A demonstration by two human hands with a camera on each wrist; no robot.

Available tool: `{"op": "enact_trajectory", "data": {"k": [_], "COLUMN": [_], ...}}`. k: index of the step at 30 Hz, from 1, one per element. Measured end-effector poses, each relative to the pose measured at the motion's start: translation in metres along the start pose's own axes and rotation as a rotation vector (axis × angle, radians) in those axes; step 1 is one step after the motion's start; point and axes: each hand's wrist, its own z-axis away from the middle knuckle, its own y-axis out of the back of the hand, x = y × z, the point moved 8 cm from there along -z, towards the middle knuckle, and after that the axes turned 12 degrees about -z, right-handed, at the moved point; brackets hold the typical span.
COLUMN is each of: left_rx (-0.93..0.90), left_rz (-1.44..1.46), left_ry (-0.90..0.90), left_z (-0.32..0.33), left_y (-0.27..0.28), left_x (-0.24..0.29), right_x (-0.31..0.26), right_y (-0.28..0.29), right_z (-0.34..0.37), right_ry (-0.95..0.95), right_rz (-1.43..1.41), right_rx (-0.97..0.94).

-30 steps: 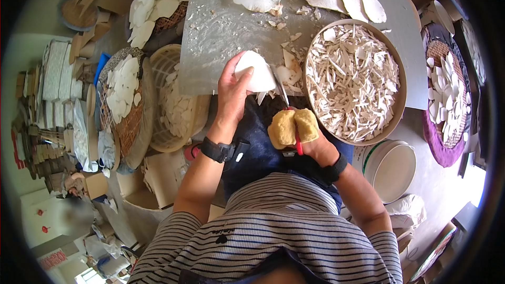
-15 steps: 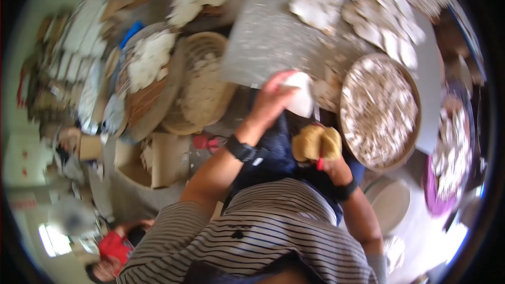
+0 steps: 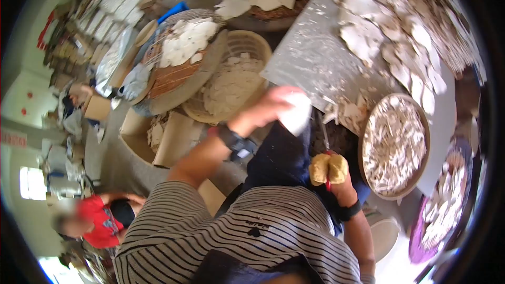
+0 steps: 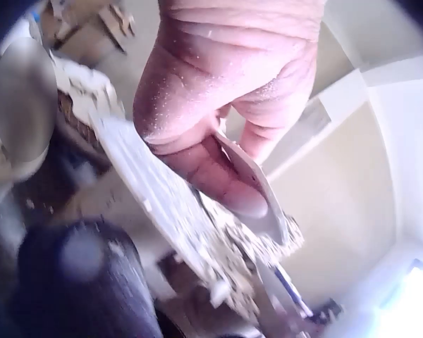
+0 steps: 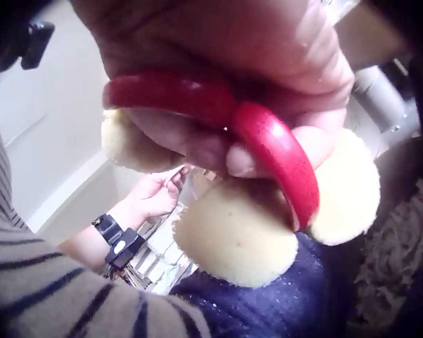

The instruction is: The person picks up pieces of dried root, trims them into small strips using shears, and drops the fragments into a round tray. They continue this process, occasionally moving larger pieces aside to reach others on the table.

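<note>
White, thin and smooth-faced, one curved sheet (image 3: 297,115) is sitting in the left hand (image 3: 263,109), whose thumb and fingers are pinching it above the dark trousers (image 3: 276,155). Fine powder is dusting that hand's skin. Glossy red plastic loops, two of them, are forming the handles of one pair of scissors (image 5: 275,148), and the right hand (image 5: 240,42) is curling round them. Three rounded, fuzzy, pale-yellow foam pads (image 5: 236,232) are showing about the handles in the right wrist view. One slim metal blade (image 3: 325,134) is pointing toward the bench (image 3: 300,55), and open room is separating it from the sheet.

Grey and metallic-looking, the bench is ending in a straight near edge just beyond the sheet. One round tray (image 3: 427,152) is standing at that edge, heaped with brittle pale strips too many for counting. Flat, wavy-edged slabs (image 3: 362,29) are overlapping farther back.

Leftward, one slatted plastic basket (image 3: 258,47) is holding white pieces, beside one woven tray (image 3: 171,81); one cardboard box (image 3: 181,139) is standing nearer. One purple-edged basket (image 3: 418,242) is lying to the right. One person in red (image 3: 100,221) is showing at the lower left.
</note>
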Motion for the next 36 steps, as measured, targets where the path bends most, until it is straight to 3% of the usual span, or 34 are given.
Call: {"op": "enact_trajectory", "data": {"k": [1, 3, 4, 5, 6, 7, 8, 9, 14, 15, 18, 21, 23, 25, 26, 28, 29, 30, 32, 33, 35, 36], "left_rx": [0.244, 0.480, 0.703, 0.871, 0.931, 0.724, 0.525, 0.457, 0.010, -0.021, -0.029, -0.003, -0.007, -0.036, -0.032, -0.021, 0.030, 0.102, 0.245, 0.285, 0.322, 0.330], "left_rz": [-0.122, 0.390, 0.332, 0.511, 0.406, 0.258, 0.115, -0.017, -0.314, -0.435, -0.879, -1.285, -1.229, -1.135, -0.915, -0.470, -0.289, -0.136, 0.179, 0.182, 0.119, 0.096], "left_ry": [-0.132, -0.098, -0.236, -0.147, -0.088, -0.084, -0.085, 0.008, -0.004, -0.001, -0.153, -0.331, -0.272, -0.250, -0.120, 0.129, 0.139, 0.137, 0.125, 0.104, 0.022, -0.020], "left_z": [0.002, 0.012, 0.027, 0.037, 0.036, 0.022, 0.009, -0.004, -0.067, -0.081, -0.109, -0.117, -0.120, -0.122, -0.122, -0.105, -0.098, -0.088, -0.069, -0.063, -0.053, -0.050], "left_y": [0.053, 0.165, 0.211, 0.237, 0.220, 0.186, 0.145, 0.103, -0.054, -0.071, -0.113, -0.131, -0.131, -0.124, -0.114, -0.103, -0.095, -0.092, -0.094, -0.095, -0.105, -0.108], "left_x": [0.004, -0.002, 0.011, 0.004, 0.018, 0.027, 0.032, 0.035, 0.011, -0.007, -0.013, -0.011, -0.006, -0.002, -0.006, -0.011, -0.014, -0.014, -0.019, -0.021, -0.015, -0.013], "right_x": [0.017, 0.016, 0.010, 0.009, 0.010, 0.022, 0.000, -0.005, 0.007, 0.005, 0.015, 0.006, 0.004, 0.008, 0.018, 0.011, 0.013, 0.015, 0.026, 0.018, 0.024, 0.014], "right_y": [0.010, 0.017, 0.017, 0.017, 0.016, 0.022, 0.009, 0.005, 0.007, 0.008, 0.016, 0.013, 0.016, 0.019, 0.023, 0.029, 0.040, 0.033, 0.056, 0.049, 0.049, 0.042], "right_z": [0.004, 0.007, 0.011, 0.014, 0.012, 0.010, 0.011, 0.011, 0.016, 0.019, 0.020, 0.024, 0.024, 0.022, 0.023, 0.017, 0.016, 0.013, 0.010, 0.003, -0.008, -0.010], "right_ry": [-0.082, 0.098, 0.196, 0.175, 0.159, 0.138, 0.270, 0.234, 0.188, 0.129, 0.102, 0.115, 0.150, 0.092, -0.035, 0.008, 0.067, 0.042, 0.226, 0.210, 0.283, 0.340], "right_rz": [-0.155, 0.207, 0.363, 0.357, 0.348, 0.313, 0.436, 0.465, 0.359, 0.475, 0.199, 0.231, 0.267, -0.010, -0.453, -0.668, -0.447, -1.122, -0.130, 0.156, 0.141, 0.389], "right_rx": [0.098, 0.035, -0.006, 0.015, 0.023, 0.069, 0.008, 0.021, 0.054, 0.055, 0.125, 0.133, 0.130, 0.112, 0.175, 0.254, 0.257, 0.242, 0.271, 0.190, 0.229, 0.191]}}
